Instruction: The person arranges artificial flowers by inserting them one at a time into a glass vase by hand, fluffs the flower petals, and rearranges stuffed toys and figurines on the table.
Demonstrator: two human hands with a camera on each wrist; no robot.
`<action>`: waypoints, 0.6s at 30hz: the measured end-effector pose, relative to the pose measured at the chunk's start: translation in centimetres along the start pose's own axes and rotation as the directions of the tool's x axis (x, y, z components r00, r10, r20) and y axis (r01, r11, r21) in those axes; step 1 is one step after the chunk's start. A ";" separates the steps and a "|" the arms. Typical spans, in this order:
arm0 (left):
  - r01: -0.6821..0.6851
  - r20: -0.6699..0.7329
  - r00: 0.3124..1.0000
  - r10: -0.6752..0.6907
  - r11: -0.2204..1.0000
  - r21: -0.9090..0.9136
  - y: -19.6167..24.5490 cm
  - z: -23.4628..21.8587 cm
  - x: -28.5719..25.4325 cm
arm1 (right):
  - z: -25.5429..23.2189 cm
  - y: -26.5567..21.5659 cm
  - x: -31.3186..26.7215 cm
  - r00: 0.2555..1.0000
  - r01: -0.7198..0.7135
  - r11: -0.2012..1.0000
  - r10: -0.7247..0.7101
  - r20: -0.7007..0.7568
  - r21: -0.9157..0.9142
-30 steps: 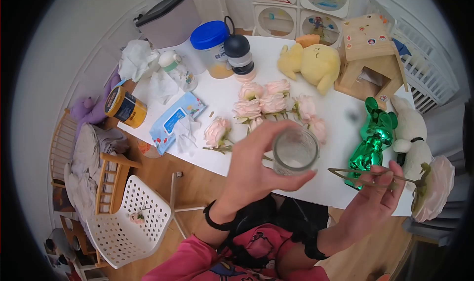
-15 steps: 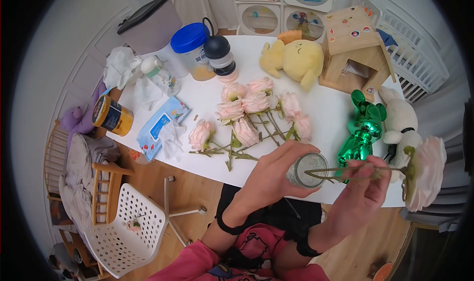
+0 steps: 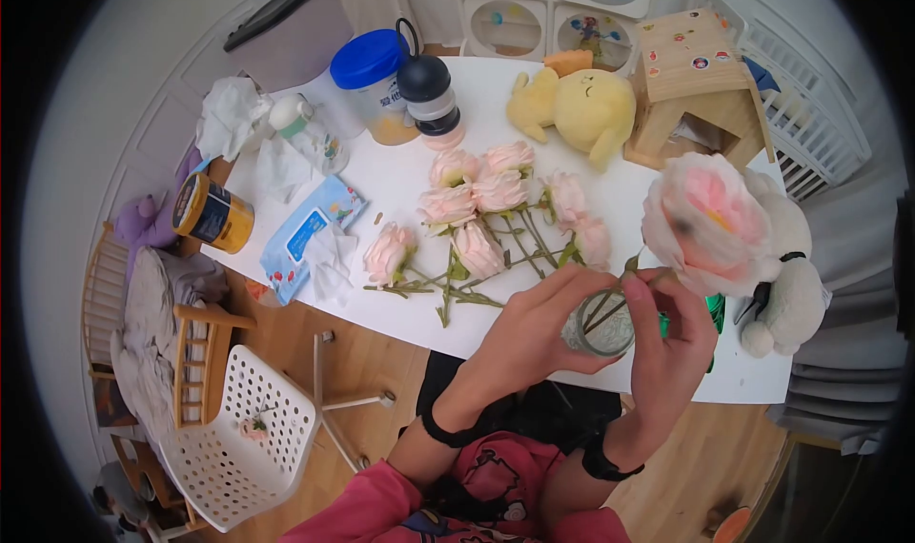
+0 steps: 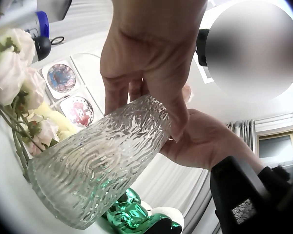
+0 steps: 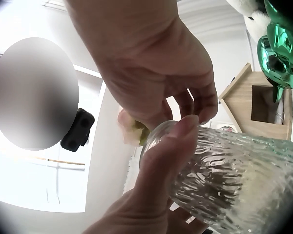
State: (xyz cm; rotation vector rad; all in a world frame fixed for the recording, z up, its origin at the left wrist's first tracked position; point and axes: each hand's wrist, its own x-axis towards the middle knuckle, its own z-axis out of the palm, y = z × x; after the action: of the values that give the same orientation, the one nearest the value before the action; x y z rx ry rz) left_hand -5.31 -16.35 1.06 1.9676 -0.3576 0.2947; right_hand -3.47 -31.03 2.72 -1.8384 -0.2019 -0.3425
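In the head view my left hand [image 3: 524, 338] grips a clear ribbed glass vase [image 3: 610, 329] near its rim, fingers on one side and thumb on the other. My right hand [image 3: 667, 343] pinches the stem of a large pale pink rose [image 3: 707, 221] at the vase's mouth, with the stem's lower part inside the glass. The left wrist view shows the textured vase [image 4: 102, 161] tilted, its rim end under the left hand [image 4: 149, 63]. In the right wrist view the right hand [image 5: 151, 73] is beside the rim of the vase [image 5: 234, 175].
Several pink roses [image 3: 477, 250] lie on the white table [image 3: 405, 316]. Wipes [image 3: 307, 233], a yellow tub [image 3: 215, 214], a blue-lidded jar [image 3: 374, 90] and a black-topped bottle [image 3: 428, 95] stand left and back. Right are a yellow plush [image 3: 591, 109], wooden house [image 3: 696, 95] and white plush [image 3: 799, 295].
The right hand has moved left to the vase, and the rose's stem has entered its mouth. The flower head has swung upward and left. My left hand keeps its hold on the vase.
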 end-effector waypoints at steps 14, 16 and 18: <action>-0.016 -0.007 1.000 0.017 0.999 0.048 -1.7 0.0 0.3 | -1.4 0.1 3.2 0.930 0.223 0.938 -0.123 0.345 -0.267; -0.009 0.029 1.000 0.008 1.000 0.014 -2.0 0.1 0.3 | -1.9 0.1 3.4 0.891 0.187 0.928 -0.022 0.454 -0.321; -0.030 0.034 0.999 0.028 0.999 0.041 -2.0 0.2 0.3 | -2.1 0.3 3.4 0.861 0.339 0.878 -0.145 0.487 -0.338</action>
State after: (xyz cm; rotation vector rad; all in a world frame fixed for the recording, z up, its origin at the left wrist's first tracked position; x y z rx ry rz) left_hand -4.23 -15.74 -0.61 2.0115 -0.4049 0.2902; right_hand -0.43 -33.27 4.12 -2.3067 -0.7453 -0.1321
